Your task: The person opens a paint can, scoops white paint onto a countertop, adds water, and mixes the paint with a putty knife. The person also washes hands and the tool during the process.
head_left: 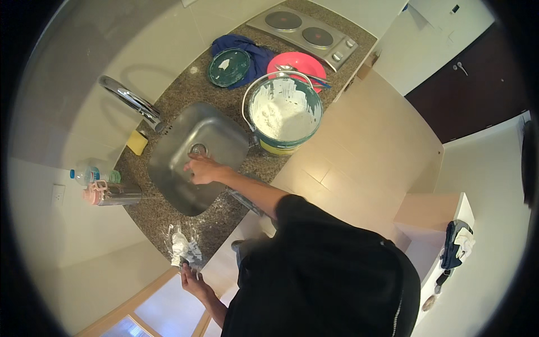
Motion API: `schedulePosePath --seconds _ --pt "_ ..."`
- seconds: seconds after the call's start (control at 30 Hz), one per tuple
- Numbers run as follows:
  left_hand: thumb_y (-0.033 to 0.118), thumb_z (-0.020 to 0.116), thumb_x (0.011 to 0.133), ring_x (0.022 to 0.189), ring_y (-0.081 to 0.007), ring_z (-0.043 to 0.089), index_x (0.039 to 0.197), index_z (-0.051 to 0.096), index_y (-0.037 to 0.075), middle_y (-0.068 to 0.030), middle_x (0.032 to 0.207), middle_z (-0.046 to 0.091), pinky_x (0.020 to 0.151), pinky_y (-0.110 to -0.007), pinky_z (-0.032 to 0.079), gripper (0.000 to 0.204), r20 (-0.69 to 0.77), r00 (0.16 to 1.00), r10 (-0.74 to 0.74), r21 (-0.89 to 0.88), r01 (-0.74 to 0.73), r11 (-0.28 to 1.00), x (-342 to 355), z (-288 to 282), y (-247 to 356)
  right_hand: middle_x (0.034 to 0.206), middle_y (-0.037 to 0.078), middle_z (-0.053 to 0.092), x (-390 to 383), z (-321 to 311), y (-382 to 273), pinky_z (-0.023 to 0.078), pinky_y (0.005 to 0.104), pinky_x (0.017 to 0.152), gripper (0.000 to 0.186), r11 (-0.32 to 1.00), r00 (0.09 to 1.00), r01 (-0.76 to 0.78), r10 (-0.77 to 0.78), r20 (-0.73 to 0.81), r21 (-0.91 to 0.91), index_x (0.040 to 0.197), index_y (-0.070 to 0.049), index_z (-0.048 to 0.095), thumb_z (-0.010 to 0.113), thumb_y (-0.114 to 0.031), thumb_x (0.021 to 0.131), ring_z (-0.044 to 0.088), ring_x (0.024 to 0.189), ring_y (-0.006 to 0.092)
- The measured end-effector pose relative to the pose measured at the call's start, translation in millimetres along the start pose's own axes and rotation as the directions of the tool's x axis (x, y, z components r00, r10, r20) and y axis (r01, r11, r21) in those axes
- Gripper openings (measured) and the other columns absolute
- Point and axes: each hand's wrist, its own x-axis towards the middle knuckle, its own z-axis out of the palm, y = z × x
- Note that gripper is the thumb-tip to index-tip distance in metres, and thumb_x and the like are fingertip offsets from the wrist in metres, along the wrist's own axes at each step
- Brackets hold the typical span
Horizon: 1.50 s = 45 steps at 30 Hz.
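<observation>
My left hand [195, 282] is at the counter's near corner, its fingers pinched round a small dark tool [184, 262] whose kind I cannot make out. White paste [179, 246] lies in a thick smear against it on the granite counter. My right hand [205, 169] reaches over the steel sink [168, 185], fingers apart near the drain [198, 149], with nothing seen in it. To the right of the sink stands a green bucket [314, 121] with a wire handle, holding white paste [278, 115].
A tap [132, 98], yellow sponge [137, 142], plastic bottle [84, 175] and steel flask [120, 194] line the wall side. Beyond the sink are a green lid [238, 70], blue cloth [261, 56], pink plate with cutlery [306, 60] and two-plate hob [303, 28].
</observation>
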Motion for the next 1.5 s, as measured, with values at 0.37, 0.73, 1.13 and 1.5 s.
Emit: schedulePosePath --seconds 0.37,0.73,1.13,1.5 --pt "0.034 0.076 0.087 0.090 -0.0145 0.054 0.114 0.067 0.009 -0.0039 0.111 0.063 0.071 -0.030 0.039 0.039 0.004 1.000 -0.019 0.017 0.019 1.000 2.2 5.3 -7.3 0.127 0.017 0.059 -9.2 27.7 -7.6 0.046 0.0459 0.101 0.028 0.985 0.992 0.053 -0.033 0.123 -0.162 0.106 -0.010 0.072 0.068 -0.009 0.078 0.057 0.120 0.0340" --pt "0.035 0.075 0.090 0.077 -0.0067 0.050 0.090 0.069 0.013 0.0047 0.081 0.057 0.068 -0.025 0.036 0.023 -0.052 0.999 -0.005 0.015 0.006 1.000 -13.7 17.7 -9.3 0.106 0.012 0.071 -168.0 -213.1 -67.9 0.052 0.0386 0.092 0.026 0.579 0.972 -0.230 0.102 -0.211 -0.782 0.104 -0.004 0.074 0.075 -0.005 0.078 0.067 0.099 0.0302" --pt "0.028 0.074 0.092 0.074 -0.0047 0.049 0.092 0.071 0.010 0.0057 0.078 0.055 0.066 -0.023 0.036 0.018 -0.126 0.990 -0.063 -0.078 0.053 0.996 -37.9 11.7 -31.8 0.090 0.025 0.069 -145.5 -211.6 11.7 0.055 0.0481 0.080 0.018 0.373 0.925 -0.024 0.360 0.120 -0.928 0.086 0.001 0.071 0.071 0.002 0.068 0.069 0.091 0.0413" --pt "0.026 0.076 0.090 0.073 -0.0078 0.052 0.096 0.074 0.001 0.0003 0.079 0.062 0.064 -0.025 0.040 0.025 -0.138 0.990 -0.036 -0.065 0.028 0.998 -38.0 4.1 -41.6 0.089 0.026 0.068 -146.6 -230.1 3.3 0.051 0.0439 0.080 0.024 0.529 0.904 -0.096 0.401 0.148 -0.843 0.098 0.003 0.071 0.067 0.000 0.074 0.067 0.083 0.0402"
